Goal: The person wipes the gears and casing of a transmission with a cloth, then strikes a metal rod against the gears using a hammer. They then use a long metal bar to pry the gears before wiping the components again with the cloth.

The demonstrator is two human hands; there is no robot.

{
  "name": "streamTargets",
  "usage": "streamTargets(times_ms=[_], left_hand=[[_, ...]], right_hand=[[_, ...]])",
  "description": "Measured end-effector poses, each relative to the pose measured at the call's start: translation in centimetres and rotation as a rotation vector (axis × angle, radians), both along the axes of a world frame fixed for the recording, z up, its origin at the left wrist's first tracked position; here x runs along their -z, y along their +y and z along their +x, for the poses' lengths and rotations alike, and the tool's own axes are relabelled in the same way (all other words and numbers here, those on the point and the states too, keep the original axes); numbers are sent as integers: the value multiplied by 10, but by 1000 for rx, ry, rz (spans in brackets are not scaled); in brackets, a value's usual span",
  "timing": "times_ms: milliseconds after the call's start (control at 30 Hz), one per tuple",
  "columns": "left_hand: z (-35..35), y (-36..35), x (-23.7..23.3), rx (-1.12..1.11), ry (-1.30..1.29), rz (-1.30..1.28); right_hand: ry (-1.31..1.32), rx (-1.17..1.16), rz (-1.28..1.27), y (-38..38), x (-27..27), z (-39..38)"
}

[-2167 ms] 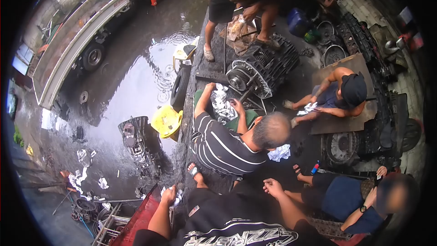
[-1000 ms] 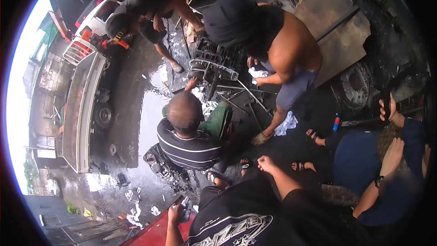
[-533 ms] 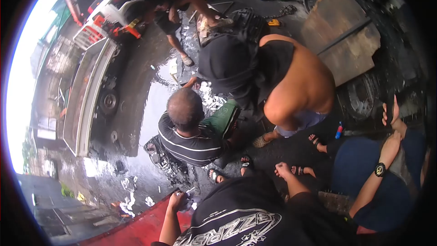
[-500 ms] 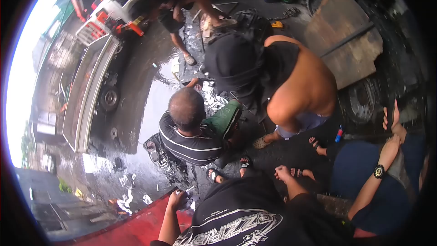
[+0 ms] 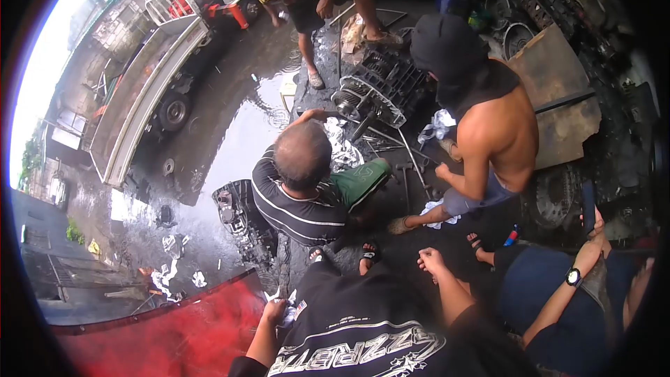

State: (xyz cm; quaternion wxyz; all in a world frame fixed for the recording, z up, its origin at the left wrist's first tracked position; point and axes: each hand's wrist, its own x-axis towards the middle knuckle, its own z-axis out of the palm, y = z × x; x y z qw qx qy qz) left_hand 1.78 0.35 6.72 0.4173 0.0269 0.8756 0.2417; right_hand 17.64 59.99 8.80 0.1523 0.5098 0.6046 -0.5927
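Observation:
My left hand (image 5: 276, 309) is low in the view by my black shirt (image 5: 356, 342), closed around a crumpled white cloth (image 5: 289, 315). Over the dark ground to the right of my shirt is my right hand (image 5: 434, 262), its fingers curled together. Whatever it may hold is too small to make out. Between and ahead of my hands, a person in a striped shirt (image 5: 300, 213) sits facing an opened gearbox (image 5: 377, 87) with exposed gears. That person's arm stretches toward it.
A bare-backed person (image 5: 499, 126) bends at the gearbox's right; another person (image 5: 307, 0) stands beyond it. A co-worker with a phone (image 5: 589, 206) is at my right. A red sheet (image 5: 167, 335) lies low left, a flatbed truck (image 5: 150, 91) stands left, and metal tools (image 5: 408, 174) lie ahead.
My view has shifted, and the gearbox now shows uncovered. The bare-backed person's head has moved right, away from it. My hands stay in about the same places.

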Motion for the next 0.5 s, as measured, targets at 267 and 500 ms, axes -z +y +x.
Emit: streamTargets(times_ms=[267,500], left_hand=[[-75,7,-46,130,-58,-20],[-152,4,-85,-212,-69,167]], right_hand=[[-16,122,16,-54,-3,-11],[-68,124,1,-124,-2,-22]])
